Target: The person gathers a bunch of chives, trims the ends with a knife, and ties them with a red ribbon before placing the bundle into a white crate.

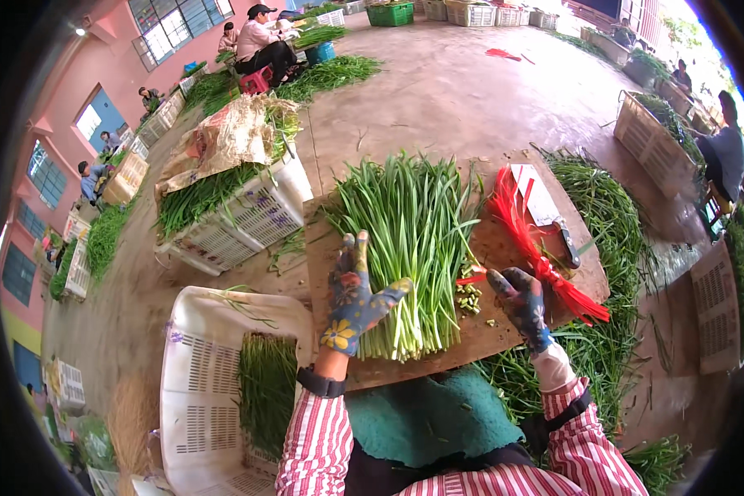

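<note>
Greens (417,240) lay against the spread left hand (353,304). The right hand (522,306) curled near a red strip (470,279); whether it pinched, I couldn't tell.

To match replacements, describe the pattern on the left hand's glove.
The snug blue-grey glove is floral, with a yellow bloom; head view.

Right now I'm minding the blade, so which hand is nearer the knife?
Right. The right hand is below and left of the knife in the picture, apart from it. The left hand is farther left, against the bunch's left side.
</note>
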Demonstrator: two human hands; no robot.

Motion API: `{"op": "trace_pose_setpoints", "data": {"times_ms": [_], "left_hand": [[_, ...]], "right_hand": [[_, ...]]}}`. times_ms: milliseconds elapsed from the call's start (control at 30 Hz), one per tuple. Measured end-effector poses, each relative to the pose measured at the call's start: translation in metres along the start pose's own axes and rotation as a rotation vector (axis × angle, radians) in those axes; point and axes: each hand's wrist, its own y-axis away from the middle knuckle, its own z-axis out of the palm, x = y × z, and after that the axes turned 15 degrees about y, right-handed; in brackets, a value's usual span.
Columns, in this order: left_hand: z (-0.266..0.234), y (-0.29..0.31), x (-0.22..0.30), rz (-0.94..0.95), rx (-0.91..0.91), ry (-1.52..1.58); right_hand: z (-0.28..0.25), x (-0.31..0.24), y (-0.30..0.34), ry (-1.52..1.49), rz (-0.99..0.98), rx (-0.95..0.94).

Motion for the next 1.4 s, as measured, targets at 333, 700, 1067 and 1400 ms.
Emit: {"op": "trace_pose_setpoints", "data": {"times_ms": [333,700,1067,1400], "left_hand": [[-0.034,0.024,-0.048,-0.008,0.177,0.306],[-0.036,0.047,-0.103,-0.356,0.174,0.413],[-0.011,0.033,-0.099,-0.592,-0.013,-0.045],[-0.002,0.031,-0.095,-0.435,0.063,-0.176]], "right_hand": [[0.013,-0.009,-0.058,0.849,-0.247,-0.171],[-0.058,-0.028,-0.017,-0.767,0.016,-0.506],[0.017,-0.060,0.041,0.239,-0.336,-0.591],[-0.035,-0.060,0.002,0.500,-0.246,-0.146]]}}
